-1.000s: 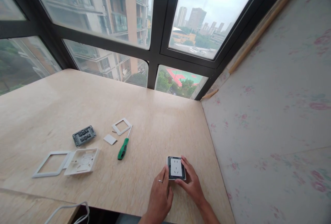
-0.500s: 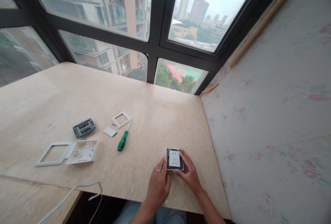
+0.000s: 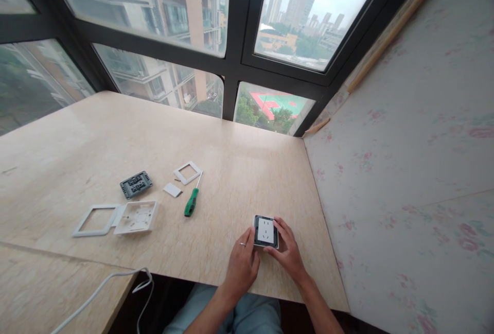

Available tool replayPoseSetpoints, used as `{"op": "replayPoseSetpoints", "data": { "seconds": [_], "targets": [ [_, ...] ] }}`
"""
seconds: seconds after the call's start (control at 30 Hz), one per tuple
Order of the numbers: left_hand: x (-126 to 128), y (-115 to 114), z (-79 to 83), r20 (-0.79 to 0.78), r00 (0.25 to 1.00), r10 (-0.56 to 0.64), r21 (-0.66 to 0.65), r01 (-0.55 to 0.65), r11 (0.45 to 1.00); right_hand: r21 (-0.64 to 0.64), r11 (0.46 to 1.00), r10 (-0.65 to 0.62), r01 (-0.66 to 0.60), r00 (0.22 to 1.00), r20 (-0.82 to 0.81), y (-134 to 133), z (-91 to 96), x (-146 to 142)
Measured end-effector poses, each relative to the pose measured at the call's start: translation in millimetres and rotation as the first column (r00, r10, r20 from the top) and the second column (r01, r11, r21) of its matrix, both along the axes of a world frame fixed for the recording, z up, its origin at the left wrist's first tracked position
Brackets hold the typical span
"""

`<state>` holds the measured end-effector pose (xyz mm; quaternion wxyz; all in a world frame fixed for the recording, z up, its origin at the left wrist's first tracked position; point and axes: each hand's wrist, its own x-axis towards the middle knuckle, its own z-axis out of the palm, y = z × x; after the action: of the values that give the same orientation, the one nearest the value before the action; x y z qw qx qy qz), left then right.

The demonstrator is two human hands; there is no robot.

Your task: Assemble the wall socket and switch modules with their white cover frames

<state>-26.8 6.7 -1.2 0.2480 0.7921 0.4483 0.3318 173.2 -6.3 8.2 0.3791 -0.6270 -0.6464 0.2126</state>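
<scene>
A wall socket (image 3: 265, 231) with a white face and dark surround sits in a white box on the tabletop, near the front edge. My left hand (image 3: 242, 261) grips its left side, a ring on one finger. On the right side, my right hand (image 3: 288, 251) holds it between thumb and fingers. Left of the hands lies a green-handled screwdriver (image 3: 192, 201), its shaft tip by a small white frame (image 3: 188, 173). Close to that are a white cover piece (image 3: 172, 190) and a dark socket module (image 3: 136, 185).
A white mounting box (image 3: 136, 217) and a larger white frame (image 3: 96, 220) lie at the left. A white cable (image 3: 104, 287) loops over the front edge at lower left. A papered wall (image 3: 386, 195) bounds the right side, and dark window frames (image 3: 162, 46) stand behind.
The whole view has shifted, so the tabletop things appear slightly farther right and higher. Both hands stay on the socket, with little visible change in grip.
</scene>
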Motion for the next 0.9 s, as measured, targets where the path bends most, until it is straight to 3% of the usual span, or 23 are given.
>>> {"op": "replayPoseSetpoints", "data": {
  "seconds": [0.33, 0.5, 0.9],
  "targets": [
    [-25.4, 0.6, 9.4, 0.034, 0.996, -0.083, -0.003, 0.083, 0.997, 0.000, 0.997, 0.071, -0.071, 0.997, 0.043, -11.9, 9.2, -8.6],
    [-26.1, 1.1, 14.9, 0.022, 0.998, -0.065, 0.012, 0.065, 0.998, -0.002, 0.996, 0.091, -0.091, 0.996, 0.016, -11.3, 12.9, -5.7],
    [-20.7, 1.8, 11.3, 0.060, 0.998, -0.009, 0.025, 0.007, 1.000, -0.020, 0.993, 0.113, -0.113, 0.994, -0.012, -11.1, 16.2, -2.9]
  ]
}}
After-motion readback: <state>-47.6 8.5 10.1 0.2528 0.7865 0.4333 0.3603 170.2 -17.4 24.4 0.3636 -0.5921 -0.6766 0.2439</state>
